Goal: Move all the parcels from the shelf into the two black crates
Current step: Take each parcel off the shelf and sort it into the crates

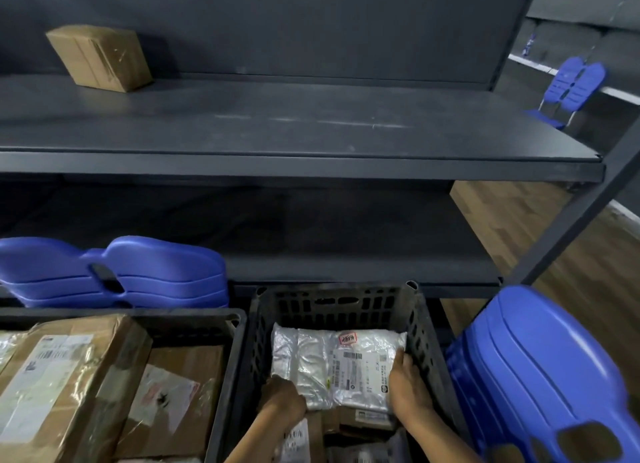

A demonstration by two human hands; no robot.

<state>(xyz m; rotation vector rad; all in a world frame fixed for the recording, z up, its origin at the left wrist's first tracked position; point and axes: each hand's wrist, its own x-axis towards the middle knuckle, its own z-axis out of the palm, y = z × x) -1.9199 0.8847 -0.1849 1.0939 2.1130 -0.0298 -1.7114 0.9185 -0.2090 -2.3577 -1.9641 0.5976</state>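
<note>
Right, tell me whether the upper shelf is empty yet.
Not empty: one taped cardboard parcel stands at the back left of the upper shelf.

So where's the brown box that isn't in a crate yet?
In the head view, the brown box sits at the far left of the upper shelf, against its dark back panel, above the stacked blue stools.

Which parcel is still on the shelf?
The brown box, alone at the upper shelf's left. The rest in view lie in the left crate and right crate.
</note>
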